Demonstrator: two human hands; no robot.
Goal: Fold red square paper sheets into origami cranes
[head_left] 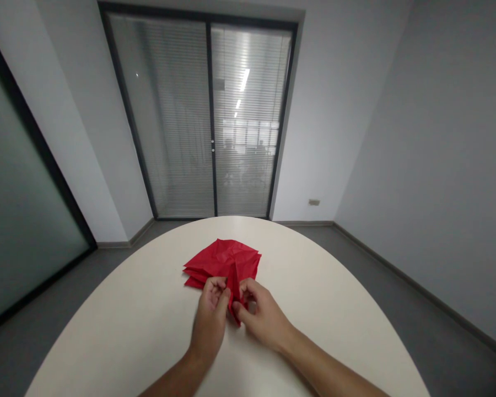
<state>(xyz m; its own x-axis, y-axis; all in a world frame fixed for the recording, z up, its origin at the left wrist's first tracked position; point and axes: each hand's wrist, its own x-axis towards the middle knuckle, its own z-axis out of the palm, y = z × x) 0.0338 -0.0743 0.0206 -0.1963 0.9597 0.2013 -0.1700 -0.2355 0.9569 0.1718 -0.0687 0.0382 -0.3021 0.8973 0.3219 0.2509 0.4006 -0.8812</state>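
Observation:
A folded, creased sheet of red paper [225, 259] lies on the white round table [140, 314], fanned out in several layered flaps toward the far side. My left hand [210, 317] pinches the paper's near point from the left, fingers curled onto it. My right hand [259, 315] pinches the same near point from the right, thumb and fingers closed on the fold. Both hands meet at the paper's narrow near end, which is partly hidden between the fingers.
The table's curved far edge [231, 218] faces a glass sliding door with blinds [209, 121]. Grey floor [397, 286] surrounds the table, with a grey wall at right and a glass partition [16, 209] at left.

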